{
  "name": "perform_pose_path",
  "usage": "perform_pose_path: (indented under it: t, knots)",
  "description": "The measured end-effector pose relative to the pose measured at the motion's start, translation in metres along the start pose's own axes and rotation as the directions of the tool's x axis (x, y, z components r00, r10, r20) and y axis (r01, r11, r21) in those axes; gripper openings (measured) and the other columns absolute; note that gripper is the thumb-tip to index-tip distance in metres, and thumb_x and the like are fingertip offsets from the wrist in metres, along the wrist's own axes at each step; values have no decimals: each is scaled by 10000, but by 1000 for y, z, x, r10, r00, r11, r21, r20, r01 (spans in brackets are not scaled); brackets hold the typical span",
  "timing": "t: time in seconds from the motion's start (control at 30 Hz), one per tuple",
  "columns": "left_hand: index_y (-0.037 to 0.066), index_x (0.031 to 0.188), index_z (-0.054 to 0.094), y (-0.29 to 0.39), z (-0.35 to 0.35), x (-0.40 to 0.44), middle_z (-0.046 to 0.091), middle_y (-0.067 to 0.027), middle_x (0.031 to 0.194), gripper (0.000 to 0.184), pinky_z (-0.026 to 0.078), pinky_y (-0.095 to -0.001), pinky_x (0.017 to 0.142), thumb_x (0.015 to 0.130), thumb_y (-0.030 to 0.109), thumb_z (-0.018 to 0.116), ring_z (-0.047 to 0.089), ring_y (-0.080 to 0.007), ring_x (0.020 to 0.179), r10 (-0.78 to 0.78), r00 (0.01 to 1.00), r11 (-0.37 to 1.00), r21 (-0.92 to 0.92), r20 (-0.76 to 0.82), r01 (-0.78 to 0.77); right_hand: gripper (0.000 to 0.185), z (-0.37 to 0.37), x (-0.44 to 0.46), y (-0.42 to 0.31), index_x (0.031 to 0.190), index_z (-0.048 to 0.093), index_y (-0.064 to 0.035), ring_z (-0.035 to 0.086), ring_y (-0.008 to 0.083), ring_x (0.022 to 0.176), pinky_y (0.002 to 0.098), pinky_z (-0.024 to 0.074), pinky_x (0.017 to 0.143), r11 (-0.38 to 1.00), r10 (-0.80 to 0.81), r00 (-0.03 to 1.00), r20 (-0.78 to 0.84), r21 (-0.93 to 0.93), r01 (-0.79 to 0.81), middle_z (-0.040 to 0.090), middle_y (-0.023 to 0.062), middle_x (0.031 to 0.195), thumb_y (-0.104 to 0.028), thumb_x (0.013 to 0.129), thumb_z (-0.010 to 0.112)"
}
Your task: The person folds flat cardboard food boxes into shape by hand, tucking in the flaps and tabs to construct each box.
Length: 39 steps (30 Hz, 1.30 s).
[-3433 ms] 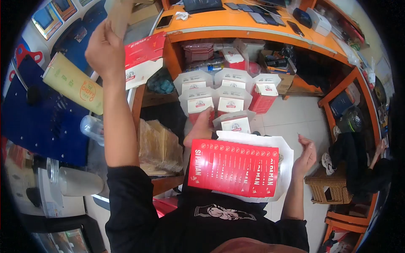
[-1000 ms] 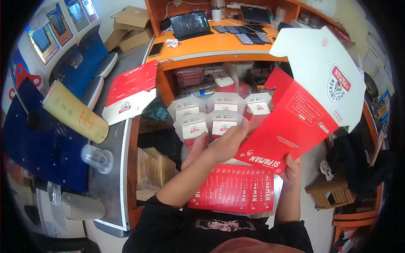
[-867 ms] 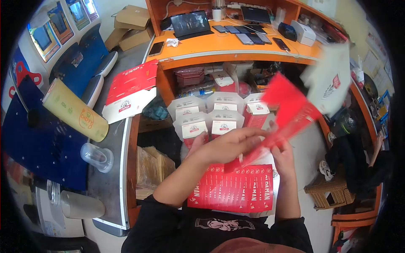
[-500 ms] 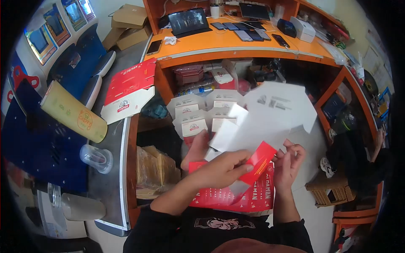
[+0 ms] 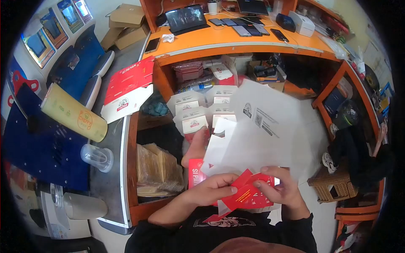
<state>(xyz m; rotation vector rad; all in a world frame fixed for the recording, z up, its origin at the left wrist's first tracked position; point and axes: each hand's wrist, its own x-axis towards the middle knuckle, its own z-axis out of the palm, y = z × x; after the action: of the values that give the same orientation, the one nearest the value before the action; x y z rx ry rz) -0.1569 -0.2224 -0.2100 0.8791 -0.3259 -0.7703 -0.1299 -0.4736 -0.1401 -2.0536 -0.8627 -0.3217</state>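
A red-and-white cardboard box blank (image 5: 265, 130), partly folded, is held up in front of me, its wide white panel with print and a QR code facing me. My left hand (image 5: 215, 189) pinches a red flap at its near left. At the near right, my right hand (image 5: 282, 185) grips another red flap between thumb and fingers. Under both hands lie flat red printed blanks (image 5: 194, 170) on my lap, mostly covered. Beyond the blank stand several folded boxes (image 5: 194, 123) with white lids raised, partly hidden by it. My bare foot (image 5: 196, 145) is beside them.
On the left counter are a red-and-white flat blank (image 5: 128, 86), a tall yellow cup (image 5: 74, 111) and a clear plastic cup (image 5: 97, 157). An orange desk (image 5: 185, 49) ahead holds a tablet (image 5: 185, 19) and several phones. A person's leg (image 5: 352, 147) is at right near a wicker stool (image 5: 331, 187).
The blank has swung closer and its white panel shows larger. My right hand has moved from loosely beside it to gripping a red flap, and both hands are lower.
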Motion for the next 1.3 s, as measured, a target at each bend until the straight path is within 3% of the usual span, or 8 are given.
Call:
perform_pose_path:
  t: [0.3, 0.5, 0.57, 0.77, 0.93, 1.07, 1.17, 1.3]
  knots:
    - [-19, 1414, 523, 0, 39, -29, 610, -93, 1348, 387, 426, -330, 1072, 1072, 158, 554, 541, -154, 1244, 138, 987, 938, 309, 86, -158, 207, -29, 39, -25, 968, 782, -144, 532, 327, 1200, 420, 480, 995, 965, -254, 837, 485, 177, 191, 515, 113, 1304, -85, 773, 816]
    - [15, 1388, 545, 34, 71, -36, 627, -98, 1249, 431, 485, -361, 988, 1002, 159, 671, 570, -187, 1185, -191, 964, 767, 584, -187, 265, 184, -27, 51, -34, 1008, 778, -126, 500, 320, 1161, 383, 446, 1010, 959, -278, 701, 657, 227, 168, 506, 132, 1314, -81, 831, 764]
    - [33, 1316, 610, 20, 61, -40, 632, -115, 1274, 462, 493, -379, 960, 928, 231, 763, 595, -233, 1183, -29, 987, 641, 755, -157, 139, 187, -22, 51, -38, 1022, 776, -125, 492, 318, 1148, 377, 437, 1014, 953, -305, 674, 673, 216, 214, 510, 136, 1310, -80, 842, 753]
    - [21, 1310, 617, 39, 51, -47, 636, -103, 1290, 420, 488, -373, 965, 957, 224, 723, 595, -219, 1188, 313, 949, 668, 720, -42, -189, 478, -13, 56, -30, 1289, 658, -141, 476, 366, 1332, 408, 387, 1137, 896, -417, 751, 512, 371, 244, 514, 181, 1402, -139, 828, 787]
    - [10, 1305, 623, 75, 45, -48, 640, -94, 1304, 389, 483, -369, 969, 982, 217, 689, 595, -207, 1192, 457, 874, 541, 729, 162, -419, 760, 1, 75, -11, 1383, 605, -121, 492, 380, 1403, 611, 357, 1152, 892, -447, 841, 306, 222, 394, 547, 111, 1492, -217, 688, 897]
    - [2, 1302, 628, 77, 45, -40, 643, -86, 1315, 368, 480, -365, 972, 1002, 212, 662, 594, -197, 1196, 469, 857, 501, 735, 214, -457, 662, 34, 69, 0, 1259, 659, -63, 657, 297, 1202, 483, 460, 1099, 813, -514, 846, 140, 395, 428, 699, 109, 1251, -245, 677, 915]
    - [-24, 1294, 619, 91, 50, -55, 647, -95, 1263, 331, 465, -318, 983, 1012, 148, 639, 597, -156, 1164, 151, 980, 914, 396, -129, -88, 545, 45, 68, 8, 1172, 695, -62, 690, 301, 1112, 420, 532, 993, 840, -484, 872, 68, 316, 442, 719, 118, 1175, -208, 686, 894]
    - [-51, 1269, 579, 105, 73, -43, 667, -101, 1195, 378, 464, -300, 967, 976, 174, 659, 617, -151, 1096, 375, 834, 848, 514, -406, -131, 448, 37, 66, 19, 1082, 723, -38, 712, 313, 1028, 407, 564, 867, 878, -440, 894, 84, 249, 408, 730, 122, 1081, -152, 674, 871]
